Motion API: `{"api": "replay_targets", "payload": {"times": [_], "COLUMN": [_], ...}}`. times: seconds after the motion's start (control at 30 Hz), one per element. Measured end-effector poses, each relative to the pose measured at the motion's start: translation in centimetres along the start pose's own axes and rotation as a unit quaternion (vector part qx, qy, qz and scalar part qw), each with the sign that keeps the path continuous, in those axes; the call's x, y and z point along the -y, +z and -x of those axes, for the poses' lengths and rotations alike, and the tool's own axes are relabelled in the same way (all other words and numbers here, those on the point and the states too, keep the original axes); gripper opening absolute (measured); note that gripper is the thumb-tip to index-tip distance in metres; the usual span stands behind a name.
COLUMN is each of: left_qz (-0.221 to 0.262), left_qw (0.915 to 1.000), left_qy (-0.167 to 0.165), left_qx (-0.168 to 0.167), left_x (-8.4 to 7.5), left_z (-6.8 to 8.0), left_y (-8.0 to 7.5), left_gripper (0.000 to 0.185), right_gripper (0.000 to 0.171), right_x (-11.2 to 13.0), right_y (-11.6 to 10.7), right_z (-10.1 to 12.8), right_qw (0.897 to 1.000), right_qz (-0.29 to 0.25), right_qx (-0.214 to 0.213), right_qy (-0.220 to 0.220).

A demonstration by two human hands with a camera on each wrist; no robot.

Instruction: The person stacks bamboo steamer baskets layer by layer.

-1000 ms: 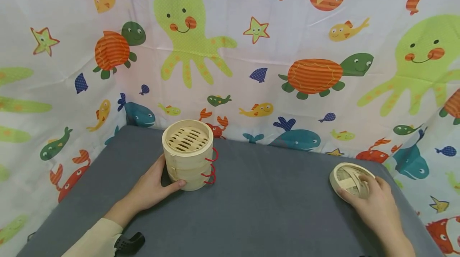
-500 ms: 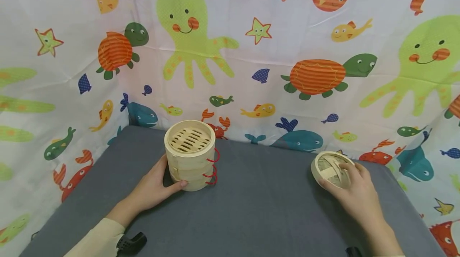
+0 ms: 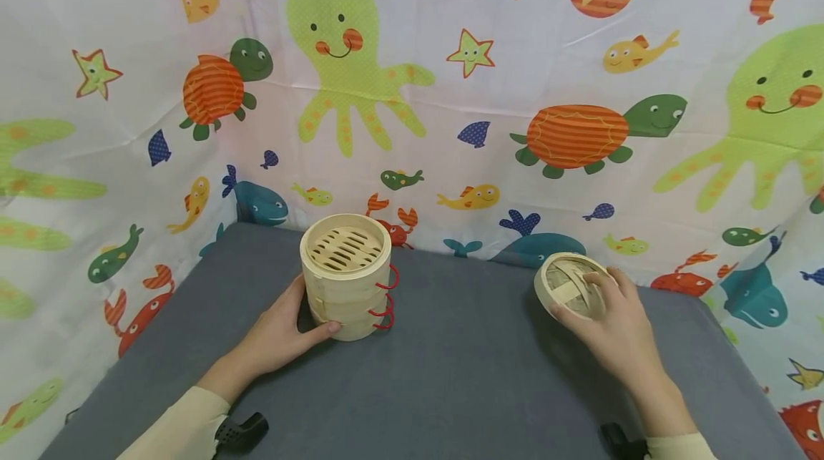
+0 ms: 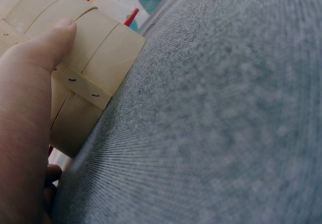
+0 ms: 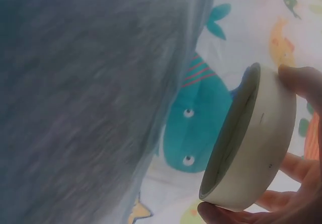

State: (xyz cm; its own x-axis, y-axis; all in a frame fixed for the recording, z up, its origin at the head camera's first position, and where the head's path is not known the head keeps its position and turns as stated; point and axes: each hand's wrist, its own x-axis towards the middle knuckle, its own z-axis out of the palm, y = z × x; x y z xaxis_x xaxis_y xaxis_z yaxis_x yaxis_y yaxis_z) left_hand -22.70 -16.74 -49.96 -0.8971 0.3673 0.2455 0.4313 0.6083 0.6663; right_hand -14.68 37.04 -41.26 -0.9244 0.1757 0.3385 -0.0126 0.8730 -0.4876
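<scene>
A stacked bamboo steamer (image 3: 346, 294) stands upright on the grey table, slotted rack showing in its open top and red loops on its right side. My left hand (image 3: 277, 335) grips its lower left side, thumb across the front; the other fingers are hidden behind it. In the left wrist view, the thumb lies on the steamer wall (image 4: 113, 50). To the right, my right hand (image 3: 611, 324) holds the round bamboo lid (image 3: 568, 292) by its rim, woven top facing up and tilted. The right wrist view shows the lid (image 5: 261, 138) raised off the cloth between thumb and fingers.
Dark grey cloth (image 3: 450, 374) covers the table. A white curtain (image 3: 412, 31) printed with sea animals hangs along the back and both sides. Black straps (image 3: 241, 433) sit at both wrists, near the pale sleeves.
My right hand has carried the lid leftward and up from the right of the table, toward the steamer. The left hand keeps its grip, and the steamer has stayed in place.
</scene>
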Motion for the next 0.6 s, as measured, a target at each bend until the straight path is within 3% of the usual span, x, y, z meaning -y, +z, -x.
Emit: {"api": "replay_targets", "payload": {"times": [0.6], "left_qz": [-0.004], "left_qw": [1.0000], "left_qy": [-0.002], "left_qx": [-0.001], "left_x": [-0.2], "left_z": [0.0], "left_y": [-0.1], "left_gripper": [0.119], "right_gripper": [0.075], "right_x": [6.6], "right_y": [2.1], "right_z": [-2.5], "right_qw": [0.997], "right_qz": [-0.046], "right_qx": [0.012], "right_qy": [-0.058]}}
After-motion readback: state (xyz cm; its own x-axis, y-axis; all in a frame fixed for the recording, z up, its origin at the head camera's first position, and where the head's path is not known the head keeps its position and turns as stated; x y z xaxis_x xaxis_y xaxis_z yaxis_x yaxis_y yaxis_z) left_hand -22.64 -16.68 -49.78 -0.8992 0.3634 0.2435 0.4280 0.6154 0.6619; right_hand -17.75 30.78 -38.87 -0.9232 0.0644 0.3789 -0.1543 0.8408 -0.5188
